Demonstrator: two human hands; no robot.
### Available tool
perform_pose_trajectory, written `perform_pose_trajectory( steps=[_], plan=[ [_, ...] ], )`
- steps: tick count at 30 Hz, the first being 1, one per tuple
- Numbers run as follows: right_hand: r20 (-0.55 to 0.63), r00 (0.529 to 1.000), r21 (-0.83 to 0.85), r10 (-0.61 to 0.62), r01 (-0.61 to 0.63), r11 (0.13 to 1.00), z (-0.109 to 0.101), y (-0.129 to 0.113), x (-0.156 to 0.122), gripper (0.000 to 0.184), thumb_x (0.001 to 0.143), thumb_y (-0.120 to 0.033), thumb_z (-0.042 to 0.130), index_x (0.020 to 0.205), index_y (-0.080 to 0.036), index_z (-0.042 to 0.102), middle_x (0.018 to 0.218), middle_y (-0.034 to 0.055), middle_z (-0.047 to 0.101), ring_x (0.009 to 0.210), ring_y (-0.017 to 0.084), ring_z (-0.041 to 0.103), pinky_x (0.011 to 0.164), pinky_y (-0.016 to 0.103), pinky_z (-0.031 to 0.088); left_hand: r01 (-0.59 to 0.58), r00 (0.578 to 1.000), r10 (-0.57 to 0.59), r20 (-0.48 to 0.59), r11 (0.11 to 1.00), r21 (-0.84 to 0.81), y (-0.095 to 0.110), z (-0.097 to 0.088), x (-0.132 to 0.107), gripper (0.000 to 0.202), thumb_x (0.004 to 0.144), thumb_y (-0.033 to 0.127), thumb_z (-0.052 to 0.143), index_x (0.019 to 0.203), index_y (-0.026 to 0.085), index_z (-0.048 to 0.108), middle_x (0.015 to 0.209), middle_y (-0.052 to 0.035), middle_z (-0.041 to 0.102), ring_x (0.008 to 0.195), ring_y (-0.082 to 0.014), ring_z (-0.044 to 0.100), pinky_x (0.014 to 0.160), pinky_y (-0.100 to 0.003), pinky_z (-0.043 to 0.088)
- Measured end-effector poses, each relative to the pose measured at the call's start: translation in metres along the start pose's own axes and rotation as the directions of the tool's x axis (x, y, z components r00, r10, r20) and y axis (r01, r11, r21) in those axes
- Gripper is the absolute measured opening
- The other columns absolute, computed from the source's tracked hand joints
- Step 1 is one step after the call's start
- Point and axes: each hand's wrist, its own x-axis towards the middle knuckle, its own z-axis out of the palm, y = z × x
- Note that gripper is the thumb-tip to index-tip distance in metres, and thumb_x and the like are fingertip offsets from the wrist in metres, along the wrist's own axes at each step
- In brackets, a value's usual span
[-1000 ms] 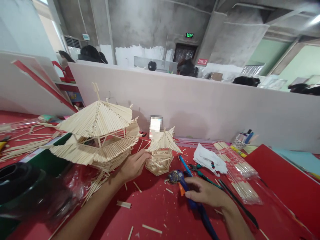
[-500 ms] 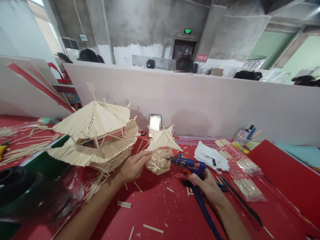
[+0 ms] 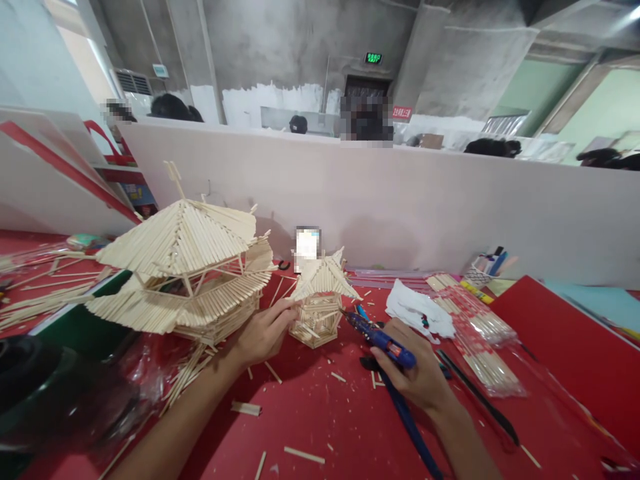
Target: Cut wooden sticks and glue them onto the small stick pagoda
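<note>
A small pavilion model [image 3: 324, 280] made of wooden sticks stands upright on the red table. At its left side is my left hand [image 3: 266, 332], its closed fingers gripping the model below the roof edge; the fingertips are partly hidden. My right hand [image 3: 417, 363] is wrapped around a blue hot glue gun [image 3: 383, 341], whose nozzle points up and left, close to the model's right side. I cannot tell whether the nozzle touches it. Left of my left hand stands a larger two-roofed pavilion model [image 3: 175, 260] of the same sticks.
Loose sticks [image 3: 305, 455] lie scattered on the red table [image 3: 300, 413]. To the right are a crumpled white cloth [image 3: 417, 310], packs of sticks [image 3: 493, 363] and a pen basket [image 3: 483, 272]. A dark green container [image 3: 45, 393] occupies the near left. A white partition [image 3: 400, 200] runs behind.
The glue gun has turned in my right hand, and its rear end has dropped. My left hand keeps its hold on the small pavilion model. The whole view has shifted slightly.
</note>
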Motion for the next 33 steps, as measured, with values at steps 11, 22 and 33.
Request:
perform_pose_trajectory(
  steps=[11,22,33],
  plan=[
    [0.012,1.0,-0.11,-0.022,0.023,0.994,0.006,0.005,-0.003,0.019,0.094,-0.028,0.054,0.078,-0.023,0.046,0.074,-0.0002,0.048,0.066,0.016,0.05,0.059,0.027,0.04,-0.002,1.0,0.002,-0.02,1.0,0.024,0.001,0.0,0.001,0.017,0.097,0.01,0.04,0.103,0.016,0.056,0.107,-0.0122,0.067,0.098,-0.0179,0.067,0.082,-0.025,0.056],
    [0.033,0.999,0.002,0.002,-0.002,1.0,-0.001,0.006,-0.002,0.013,0.094,-0.026,0.055,0.082,-0.023,0.05,0.076,-0.0002,0.051,0.069,0.017,0.051,0.063,0.027,0.041,0.001,1.0,-0.001,-0.006,1.0,0.008,0.0,0.001,0.001,0.019,0.097,0.009,0.04,0.104,0.016,0.055,0.107,-0.0121,0.066,0.097,-0.0173,0.067,0.081,-0.025,0.056],
    [0.087,0.976,0.154,0.198,-0.21,0.966,0.014,-0.04,0.023,0.023,0.094,-0.039,0.054,0.079,-0.022,0.05,0.074,-0.001,0.052,0.065,0.015,0.051,0.062,0.026,0.042,0.002,0.999,-0.002,0.04,1.0,0.002,0.002,-0.003,0.001,0.021,0.096,0.008,0.039,0.108,0.015,0.055,0.109,-0.0136,0.066,0.104,-0.0194,0.066,0.084,-0.026,0.056]
  ],
)
